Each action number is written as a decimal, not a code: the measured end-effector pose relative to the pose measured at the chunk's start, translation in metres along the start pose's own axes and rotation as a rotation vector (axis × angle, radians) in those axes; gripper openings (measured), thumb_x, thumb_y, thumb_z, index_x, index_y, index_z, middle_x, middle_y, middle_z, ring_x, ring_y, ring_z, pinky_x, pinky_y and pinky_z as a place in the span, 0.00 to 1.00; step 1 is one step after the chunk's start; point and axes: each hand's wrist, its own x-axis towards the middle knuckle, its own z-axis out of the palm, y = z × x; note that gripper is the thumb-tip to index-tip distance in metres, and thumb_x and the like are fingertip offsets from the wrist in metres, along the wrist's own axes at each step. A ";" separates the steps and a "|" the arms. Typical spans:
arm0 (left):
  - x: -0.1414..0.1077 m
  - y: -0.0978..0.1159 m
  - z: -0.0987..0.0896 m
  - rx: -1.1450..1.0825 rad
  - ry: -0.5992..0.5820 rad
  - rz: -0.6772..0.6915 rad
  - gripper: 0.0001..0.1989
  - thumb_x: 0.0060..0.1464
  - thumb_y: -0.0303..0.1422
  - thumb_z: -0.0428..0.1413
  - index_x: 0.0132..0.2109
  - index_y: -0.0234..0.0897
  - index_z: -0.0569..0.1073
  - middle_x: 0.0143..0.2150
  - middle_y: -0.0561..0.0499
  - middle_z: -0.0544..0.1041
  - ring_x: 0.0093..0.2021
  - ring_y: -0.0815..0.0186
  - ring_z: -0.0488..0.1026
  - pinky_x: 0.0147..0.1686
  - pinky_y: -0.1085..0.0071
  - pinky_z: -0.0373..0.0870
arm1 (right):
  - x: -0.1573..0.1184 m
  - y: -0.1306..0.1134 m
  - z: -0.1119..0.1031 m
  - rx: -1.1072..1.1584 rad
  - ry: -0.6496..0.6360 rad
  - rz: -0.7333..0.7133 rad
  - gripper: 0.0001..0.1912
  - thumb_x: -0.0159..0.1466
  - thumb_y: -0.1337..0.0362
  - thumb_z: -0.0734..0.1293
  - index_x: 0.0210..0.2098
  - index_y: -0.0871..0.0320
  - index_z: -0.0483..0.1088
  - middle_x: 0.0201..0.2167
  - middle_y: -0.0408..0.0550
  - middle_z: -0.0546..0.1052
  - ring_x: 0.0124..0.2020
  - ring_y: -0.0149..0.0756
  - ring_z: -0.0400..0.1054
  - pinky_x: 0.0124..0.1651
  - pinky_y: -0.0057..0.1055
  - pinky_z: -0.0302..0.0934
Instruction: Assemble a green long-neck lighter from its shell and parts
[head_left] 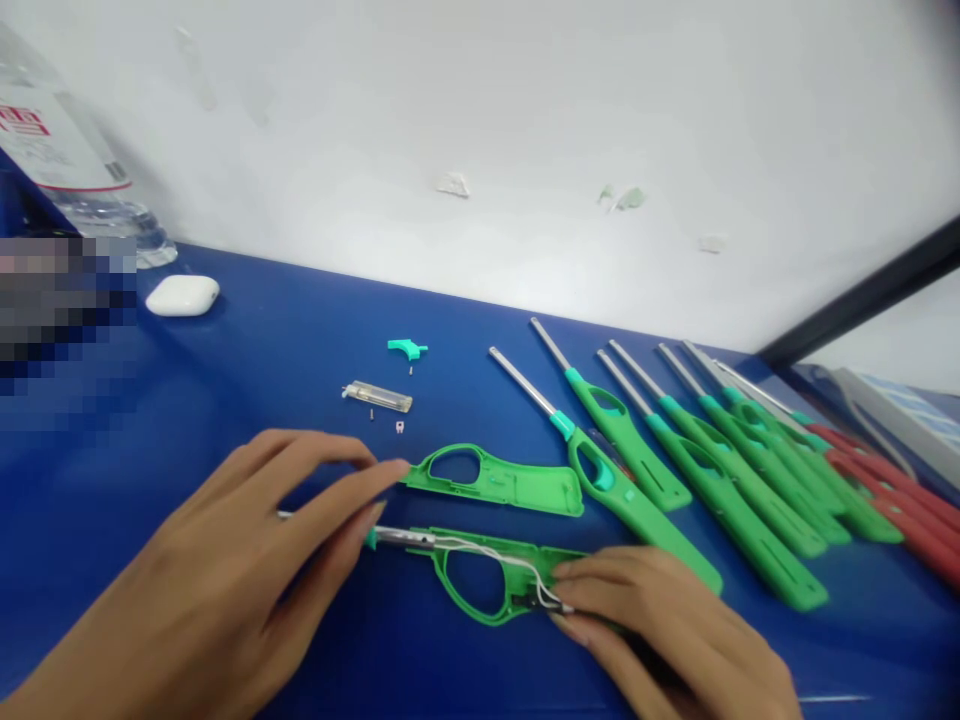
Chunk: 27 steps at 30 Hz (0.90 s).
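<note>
A lighter lies taken apart on the blue table. Its lower green shell half (480,612) faces up, with white wires (495,555) running along it from the metal tube (405,537). My left hand (277,540) is closed around the tube near its teal collar, with one fingertip by the tip of the other green shell half (525,487). My right hand (652,610) pinches a small black igniter part (534,601) at the wires' end, over the lower shell; the fingers partly hide it. A clear fuel tank (381,396) and a teal trigger (407,348) lie beyond.
Several whole green lighters (645,510) lie slanted at the right, beside red ones (892,490). Tiny screws and a small pale clip (400,427) lie near the tank. A white earbud case (182,296) and a water bottle (82,170) stand at left; a white wall (480,120) rises behind.
</note>
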 end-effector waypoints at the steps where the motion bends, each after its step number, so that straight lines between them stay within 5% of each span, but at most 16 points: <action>1: 0.005 -0.003 0.000 0.036 0.027 0.013 0.16 0.81 0.37 0.51 0.69 0.53 0.74 0.60 0.55 0.79 0.59 0.59 0.75 0.63 0.64 0.66 | 0.000 0.000 0.001 0.006 -0.001 0.005 0.06 0.76 0.67 0.74 0.51 0.51 0.79 0.44 0.39 0.90 0.45 0.30 0.87 0.54 0.21 0.79; 6: 0.028 -0.022 0.003 0.139 -0.048 -0.099 0.20 0.82 0.43 0.45 0.69 0.53 0.75 0.64 0.51 0.79 0.62 0.50 0.76 0.58 0.54 0.72 | -0.001 0.000 0.002 0.041 0.008 0.013 0.09 0.75 0.70 0.75 0.52 0.52 0.79 0.44 0.40 0.89 0.45 0.32 0.87 0.53 0.22 0.79; 12: 0.032 -0.032 0.003 0.132 -0.136 -0.188 0.22 0.80 0.44 0.44 0.69 0.56 0.77 0.64 0.49 0.79 0.56 0.52 0.80 0.56 0.51 0.78 | -0.003 0.003 0.005 0.066 0.016 0.017 0.08 0.76 0.68 0.75 0.52 0.51 0.79 0.44 0.40 0.89 0.45 0.32 0.86 0.52 0.23 0.79; 20: 0.045 -0.051 0.006 0.248 -0.186 -0.177 0.29 0.78 0.43 0.41 0.70 0.42 0.78 0.69 0.37 0.78 0.64 0.38 0.78 0.58 0.36 0.80 | -0.008 0.003 0.008 0.086 0.036 0.030 0.08 0.77 0.67 0.74 0.54 0.49 0.78 0.45 0.38 0.89 0.45 0.31 0.86 0.53 0.23 0.77; 23: 0.044 -0.069 0.011 0.250 -0.225 -0.133 0.28 0.77 0.40 0.41 0.70 0.42 0.78 0.68 0.38 0.81 0.64 0.40 0.80 0.59 0.38 0.80 | -0.009 0.003 0.008 0.090 0.034 0.035 0.09 0.77 0.67 0.74 0.54 0.48 0.78 0.46 0.38 0.89 0.46 0.31 0.85 0.54 0.23 0.77; 27: 0.043 -0.079 0.008 0.291 -0.209 -0.151 0.24 0.78 0.41 0.43 0.65 0.45 0.80 0.60 0.41 0.84 0.53 0.44 0.85 0.45 0.47 0.80 | -0.010 0.004 0.009 0.087 0.025 0.044 0.09 0.78 0.66 0.73 0.54 0.47 0.78 0.46 0.37 0.89 0.46 0.31 0.85 0.53 0.25 0.77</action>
